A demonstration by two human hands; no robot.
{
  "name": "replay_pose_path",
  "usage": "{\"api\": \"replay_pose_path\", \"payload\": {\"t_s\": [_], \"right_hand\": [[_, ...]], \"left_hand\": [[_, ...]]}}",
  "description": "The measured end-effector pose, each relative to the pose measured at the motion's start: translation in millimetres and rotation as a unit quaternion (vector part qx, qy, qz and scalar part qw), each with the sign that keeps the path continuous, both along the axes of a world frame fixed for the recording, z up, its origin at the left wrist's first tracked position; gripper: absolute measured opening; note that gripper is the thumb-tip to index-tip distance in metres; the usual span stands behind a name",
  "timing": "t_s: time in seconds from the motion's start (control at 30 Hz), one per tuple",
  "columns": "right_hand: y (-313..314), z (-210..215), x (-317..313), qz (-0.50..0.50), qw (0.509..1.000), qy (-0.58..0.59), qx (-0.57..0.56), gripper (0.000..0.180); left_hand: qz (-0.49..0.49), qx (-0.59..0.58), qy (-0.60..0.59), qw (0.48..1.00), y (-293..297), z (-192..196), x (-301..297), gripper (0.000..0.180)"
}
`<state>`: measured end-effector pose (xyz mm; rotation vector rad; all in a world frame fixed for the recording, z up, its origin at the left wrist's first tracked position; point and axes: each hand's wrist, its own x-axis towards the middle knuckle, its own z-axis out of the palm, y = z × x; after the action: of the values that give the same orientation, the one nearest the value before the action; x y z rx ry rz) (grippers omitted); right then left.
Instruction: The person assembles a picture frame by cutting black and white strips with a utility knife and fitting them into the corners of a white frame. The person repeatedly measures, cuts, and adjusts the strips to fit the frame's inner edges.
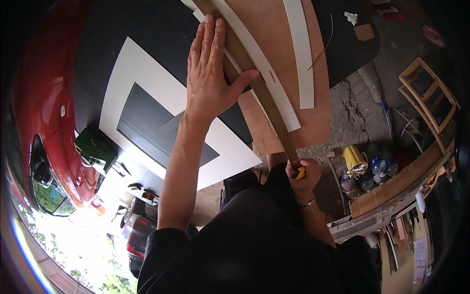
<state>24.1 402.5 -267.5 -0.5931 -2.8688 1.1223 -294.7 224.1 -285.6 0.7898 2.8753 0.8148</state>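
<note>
Straightedge (259,93), a long brown strip, lies across white card (274,83) on the tabletop (147,24), pinned by the flat, open left hand (210,78), while the right hand (303,179) grips a yellow knife (297,173) at its near end; a slipping blade could nick the spread thumb.

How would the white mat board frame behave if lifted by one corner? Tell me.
The white mat board frame would probably sag a little: it looks thin, with a large window cut out. It seems light. Its narrow borders could crease if the left hand lifted it carelessly.
</note>
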Motion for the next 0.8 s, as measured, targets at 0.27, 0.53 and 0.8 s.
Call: {"api": "replay_pose_path", "payload": {"t_s": [0.27, 0.53, 0.8], "right_hand": [[-0.2, -2.1, 2.8, 0.0, 1.0, -0.004, -0.003, 0.034], [-3.5, -7.2, 5.1, 0.006, 1.0, 0.007, -0.009, 0.036], [-3.4, 0.0, -11.9, 0.036, 0.999, -0.007, 0.023, 0.036]], "left_hand": [[0.0, 0.004, -0.009, 1.0, 1.0, 0.7, 0.2, 0.11], [-0.01, -0.008, 0.011, 1.0, 0.9, 0.7, -1.3, 0.11], [-0.015, 0.013, 0.011, 1.0, -2.3, 2.1, -1.9, 0.113]]}}
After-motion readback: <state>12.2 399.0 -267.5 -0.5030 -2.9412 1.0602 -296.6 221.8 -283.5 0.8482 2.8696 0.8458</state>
